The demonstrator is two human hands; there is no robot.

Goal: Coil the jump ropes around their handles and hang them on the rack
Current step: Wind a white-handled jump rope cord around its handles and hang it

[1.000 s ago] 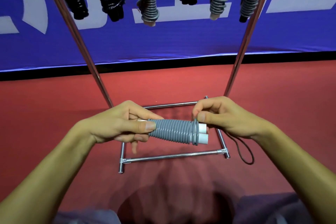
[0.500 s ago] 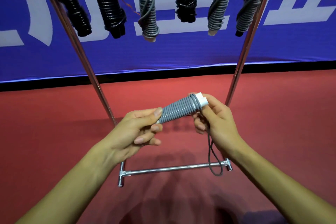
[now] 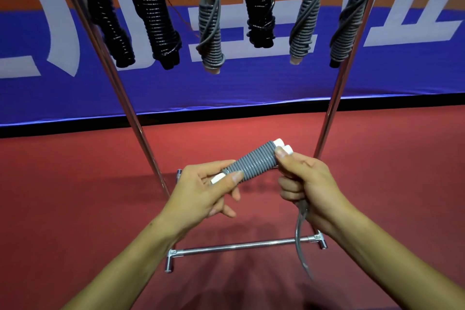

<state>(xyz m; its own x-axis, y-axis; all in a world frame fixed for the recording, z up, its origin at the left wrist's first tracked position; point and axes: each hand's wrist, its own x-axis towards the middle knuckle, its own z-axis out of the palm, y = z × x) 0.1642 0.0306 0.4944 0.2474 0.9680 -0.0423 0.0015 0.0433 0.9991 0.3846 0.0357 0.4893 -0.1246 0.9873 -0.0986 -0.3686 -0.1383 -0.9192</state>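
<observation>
A grey jump rope (image 3: 254, 162) is coiled tightly around its two white handles, tilted up to the right. My left hand (image 3: 203, 191) grips its lower end, thumb on the coils. My right hand (image 3: 305, 184) holds the upper end by the white handle tips, and the loose grey tail (image 3: 300, 241) hangs down from that fist. The chrome rack (image 3: 334, 98) stands in front of me, with several coiled black and grey ropes (image 3: 210, 30) hanging along its top.
The rack's base bars (image 3: 241, 246) lie on the red floor just below my hands. A blue banner with white lettering (image 3: 251, 83) runs behind the rack. Its two slanted uprights frame the space around my hands.
The view has tilted up, so the hanging ropes sit lower in frame. My hands hold the bundle at about the same tilt, and my right hand has closed around the loose tail.
</observation>
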